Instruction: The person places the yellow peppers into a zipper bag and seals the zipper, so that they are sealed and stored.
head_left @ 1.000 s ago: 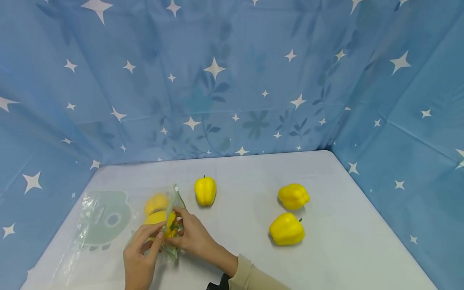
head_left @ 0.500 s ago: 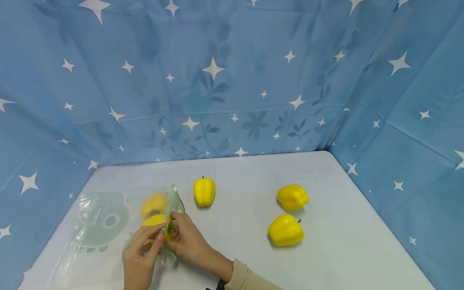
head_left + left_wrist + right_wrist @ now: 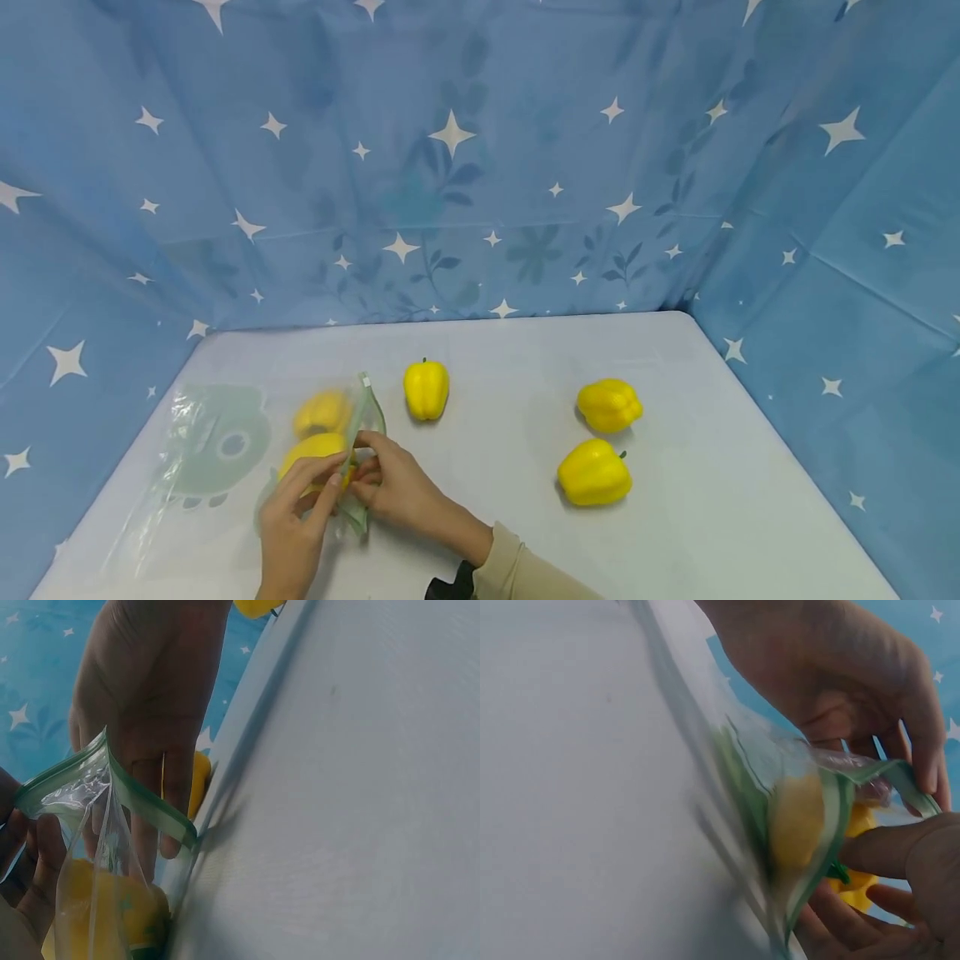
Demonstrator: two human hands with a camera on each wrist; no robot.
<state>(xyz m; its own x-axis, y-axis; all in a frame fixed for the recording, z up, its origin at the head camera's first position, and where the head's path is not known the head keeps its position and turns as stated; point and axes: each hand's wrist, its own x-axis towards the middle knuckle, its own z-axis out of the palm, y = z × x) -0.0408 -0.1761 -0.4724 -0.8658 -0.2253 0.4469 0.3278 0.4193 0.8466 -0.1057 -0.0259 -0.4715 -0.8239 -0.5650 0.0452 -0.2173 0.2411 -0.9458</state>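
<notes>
A clear zip bag (image 3: 217, 450) with a green print and green-edged mouth lies at the left of the table. One yellow bell pepper (image 3: 327, 412) shows through its film, with another bell pepper (image 3: 311, 458) just inside the mouth. My left hand (image 3: 294, 517) pinches the bag's near lip between thumb and fingers. Reaching into the mouth from the right, my right hand (image 3: 408, 487) touches the second pepper's stem end with extended fingers. In the right wrist view the pepper's green stem (image 3: 840, 871) is beside my right thumb (image 3: 881, 851).
A yellow bell pepper (image 3: 426, 390) stands behind my right hand. Two more yellow peppers, one farther back (image 3: 609, 406) and one nearer (image 3: 595, 473), lie on the right of the white table (image 3: 720, 517). A blue star-patterned curtain (image 3: 480, 167) encloses the back and sides.
The second pepper has moved leftward, deeper into the bag, and its stem end no longer sticks out. My right fingers have loosened around it. My left hand keeps its pinch.
</notes>
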